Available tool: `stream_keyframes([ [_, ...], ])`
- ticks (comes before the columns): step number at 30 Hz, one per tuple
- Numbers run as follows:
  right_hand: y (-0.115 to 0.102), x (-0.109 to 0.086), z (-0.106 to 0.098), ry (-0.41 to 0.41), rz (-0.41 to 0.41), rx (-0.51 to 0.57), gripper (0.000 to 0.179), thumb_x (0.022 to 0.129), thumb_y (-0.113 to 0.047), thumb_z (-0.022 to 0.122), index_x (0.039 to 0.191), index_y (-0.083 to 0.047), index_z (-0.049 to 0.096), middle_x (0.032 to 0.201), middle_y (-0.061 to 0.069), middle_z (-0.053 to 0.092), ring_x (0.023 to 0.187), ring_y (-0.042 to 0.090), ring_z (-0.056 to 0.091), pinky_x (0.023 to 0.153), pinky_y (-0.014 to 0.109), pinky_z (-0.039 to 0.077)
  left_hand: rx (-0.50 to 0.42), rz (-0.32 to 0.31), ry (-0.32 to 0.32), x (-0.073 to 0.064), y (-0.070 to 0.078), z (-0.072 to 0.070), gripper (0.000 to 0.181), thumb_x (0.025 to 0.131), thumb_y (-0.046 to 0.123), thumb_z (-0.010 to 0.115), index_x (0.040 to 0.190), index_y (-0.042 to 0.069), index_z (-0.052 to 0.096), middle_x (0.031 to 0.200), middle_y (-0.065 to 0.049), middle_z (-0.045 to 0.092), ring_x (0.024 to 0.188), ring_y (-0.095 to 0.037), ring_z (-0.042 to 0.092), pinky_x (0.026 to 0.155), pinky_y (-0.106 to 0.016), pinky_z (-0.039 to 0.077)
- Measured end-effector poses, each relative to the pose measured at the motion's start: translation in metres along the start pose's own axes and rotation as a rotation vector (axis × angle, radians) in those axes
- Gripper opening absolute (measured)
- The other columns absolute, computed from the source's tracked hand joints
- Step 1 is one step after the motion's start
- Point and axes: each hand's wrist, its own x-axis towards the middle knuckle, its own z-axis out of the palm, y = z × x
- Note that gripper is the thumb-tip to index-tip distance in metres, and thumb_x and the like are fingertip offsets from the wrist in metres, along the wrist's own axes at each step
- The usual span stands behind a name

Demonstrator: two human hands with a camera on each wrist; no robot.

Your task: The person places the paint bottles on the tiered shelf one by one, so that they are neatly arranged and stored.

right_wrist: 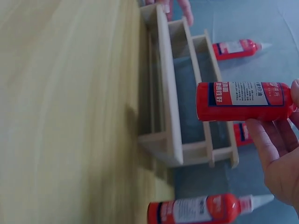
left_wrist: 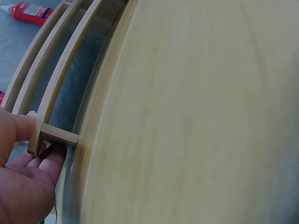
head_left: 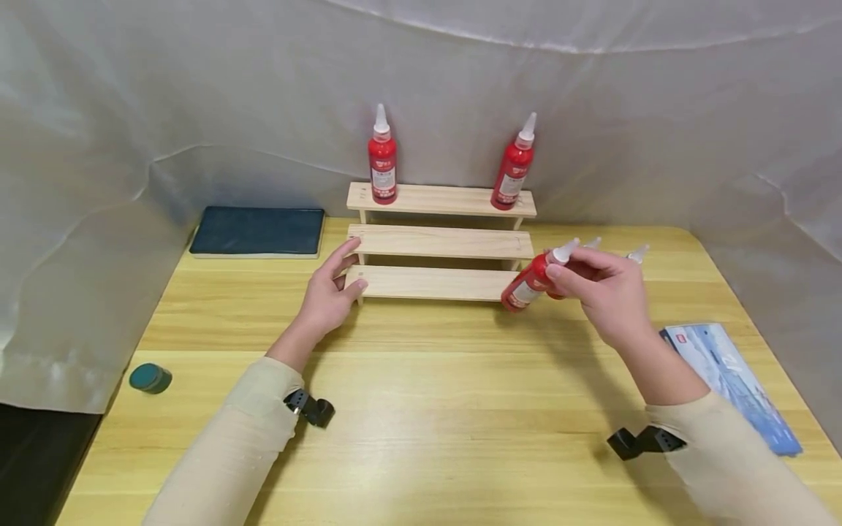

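A three-tier wooden rack (head_left: pixel 434 282) stands at the back of the table. My left hand (head_left: pixel 327 296) grips its left end, the thumb on the lowest board and other fingers beneath it in the left wrist view. With my right hand (head_left: pixel 608 296) I hold a red squeeze bottle (head_left: pixel 526 286) near its white nozzle, tilted, at the right end of the lowest board. Its printed label (right_wrist: pixel 247 94) shows in the right wrist view. On the top board stand a left red bottle (head_left: pixel 383 168) and a right red bottle (head_left: pixel 512 175).
Behind my right hand, nozzles (head_left: pixel 638 253) of other bottles show; one such red bottle (right_wrist: pixel 194 210) is at the rack's right. A dark flat box (head_left: pixel 258 231) lies left of the rack, a small green-lidded jar (head_left: pixel 150 378) nearer, a blue-white packet (head_left: pixel 730 383) at right.
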Motion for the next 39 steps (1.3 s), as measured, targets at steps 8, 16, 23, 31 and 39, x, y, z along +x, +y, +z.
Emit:
stream_keyframes([
  [8, -0.012, 0.019, 0.026, -0.018, -0.014, 0.027, 0.024, 0.085, -0.004, 0.080, 0.109, -0.003, 0.077, 0.098, 0.008, 0.072, 0.081, 0.017, 0.068, 0.066, 0.028, 0.058, 0.025, -0.003, 0.008, 0.001, -0.001, 0.001, 0.071, 0.095, -0.005, 0.063, 0.153, 0.029, 0.042, 0.155, -0.001, 0.041, 0.138, -0.016, 0.040, 0.108, -0.040, 0.038],
  [16, -0.018, 0.042, 0.060, -0.013, -0.044, 0.131, 0.022, 0.086, -0.005, 0.080, 0.107, 0.000, 0.077, 0.101, 0.013, 0.071, 0.088, 0.023, 0.068, 0.070, 0.034, 0.058, 0.022, -0.006, 0.007, -0.001, -0.001, -0.001, 0.071, 0.095, -0.004, 0.064, 0.153, 0.030, 0.042, 0.154, 0.001, 0.041, 0.138, -0.015, 0.040, 0.108, -0.040, 0.038],
  [23, -0.026, 0.060, 0.088, -0.049, -0.047, 0.173, 0.025, 0.086, -0.004, 0.079, 0.110, 0.000, 0.077, 0.105, 0.017, 0.067, 0.091, 0.026, 0.066, 0.072, 0.036, 0.058, 0.013, -0.003, 0.004, 0.001, -0.002, -0.001, 0.071, 0.095, -0.004, 0.065, 0.153, 0.030, 0.043, 0.154, 0.004, 0.041, 0.138, -0.015, 0.041, 0.108, -0.041, 0.038],
  [31, -0.029, 0.080, 0.120, -0.082, -0.021, 0.165, 0.031, 0.085, -0.005, 0.080, 0.115, 0.002, 0.074, 0.104, 0.016, 0.068, 0.093, 0.027, 0.066, 0.075, 0.038, 0.058, 0.015, -0.007, 0.009, 0.002, -0.001, 0.000, 0.071, 0.095, -0.004, 0.065, 0.153, 0.030, 0.043, 0.153, 0.001, 0.043, 0.137, -0.015, 0.042, 0.107, -0.040, 0.039],
  [39, -0.026, 0.093, 0.146, -0.097, 0.030, 0.099, 0.034, 0.085, -0.010, 0.082, 0.117, -0.003, 0.075, 0.107, 0.013, 0.070, 0.096, 0.026, 0.066, 0.077, 0.037, 0.058, -0.004, -0.015, 0.018, 0.002, -0.002, -0.001, 0.071, 0.094, -0.005, 0.066, 0.152, 0.030, 0.043, 0.153, 0.001, 0.043, 0.137, -0.016, 0.042, 0.108, -0.041, 0.038],
])
